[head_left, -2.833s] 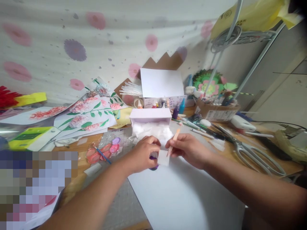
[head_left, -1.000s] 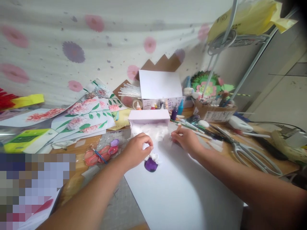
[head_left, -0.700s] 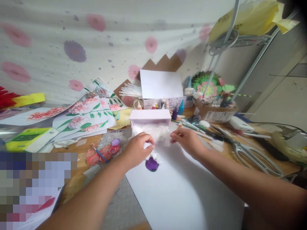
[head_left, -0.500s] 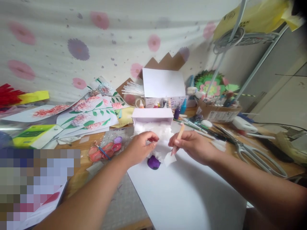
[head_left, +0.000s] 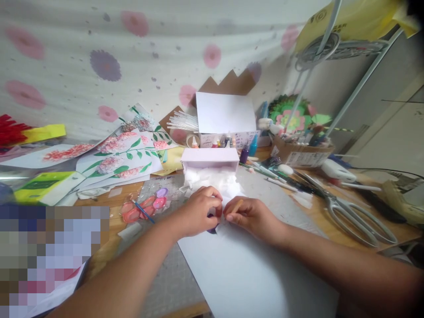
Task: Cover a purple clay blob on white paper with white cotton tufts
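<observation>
Head view: left hand [head_left: 202, 213], fingers bent into a loose arch, a dark gap showing between thumb and index; tips come down over a small purple object [head_left: 212, 229]; cannot tell whether they grip it, the hand being in the way; right hand [head_left: 255, 219], fingers pinched together on a flat wooden stick [head_left: 237, 206], which leans, its lower end hidden behind the fingers; forearms reach in from the lower corners; backs of both hands upward, fingertips of the two nearly meeting; purple object mostly covered, below the left fingers and just left of the right fingertips, at the far edge of a white sheet [head_left: 235, 274]; beyond the fingers, a white box [head_left: 210, 155], white tissue [head_left: 208, 179] spilling toward them; left of the left fingers, a coral palette [head_left: 131, 215]; well right of the right fingers, large scissors [head_left: 331, 205] on the wooden surface [head_left: 316, 214].
</observation>
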Tool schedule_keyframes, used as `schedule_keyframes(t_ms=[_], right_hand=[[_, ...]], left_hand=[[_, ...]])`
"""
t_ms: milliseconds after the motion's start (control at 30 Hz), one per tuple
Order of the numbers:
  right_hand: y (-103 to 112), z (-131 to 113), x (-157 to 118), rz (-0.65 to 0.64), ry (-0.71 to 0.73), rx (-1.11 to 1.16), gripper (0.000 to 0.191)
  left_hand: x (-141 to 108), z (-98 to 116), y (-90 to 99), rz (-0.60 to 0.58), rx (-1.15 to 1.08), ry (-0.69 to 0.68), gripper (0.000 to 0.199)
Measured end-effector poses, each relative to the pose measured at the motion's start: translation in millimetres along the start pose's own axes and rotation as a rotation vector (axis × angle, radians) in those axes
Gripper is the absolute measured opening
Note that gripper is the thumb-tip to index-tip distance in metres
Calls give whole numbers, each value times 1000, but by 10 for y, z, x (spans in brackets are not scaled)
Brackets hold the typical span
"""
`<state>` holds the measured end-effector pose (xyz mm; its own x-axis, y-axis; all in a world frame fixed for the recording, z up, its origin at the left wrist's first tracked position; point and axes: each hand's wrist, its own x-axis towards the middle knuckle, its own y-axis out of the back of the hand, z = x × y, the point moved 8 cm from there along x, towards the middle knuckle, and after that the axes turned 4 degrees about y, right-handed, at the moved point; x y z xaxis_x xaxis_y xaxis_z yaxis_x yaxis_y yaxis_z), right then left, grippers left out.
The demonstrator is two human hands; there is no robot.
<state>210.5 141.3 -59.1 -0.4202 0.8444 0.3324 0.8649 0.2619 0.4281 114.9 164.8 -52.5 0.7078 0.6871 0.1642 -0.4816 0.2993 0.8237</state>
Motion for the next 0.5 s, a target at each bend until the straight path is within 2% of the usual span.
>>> schedule_keyframes(t_ms=[133,500], right_hand=[[-36,-40,-7,-14,67,17,20],[-20,-16,-10,56,86,-24,17]], left_hand=[[7,-43,-3,23,20,9,7],[19,-115,-33,-9,11,38,3]])
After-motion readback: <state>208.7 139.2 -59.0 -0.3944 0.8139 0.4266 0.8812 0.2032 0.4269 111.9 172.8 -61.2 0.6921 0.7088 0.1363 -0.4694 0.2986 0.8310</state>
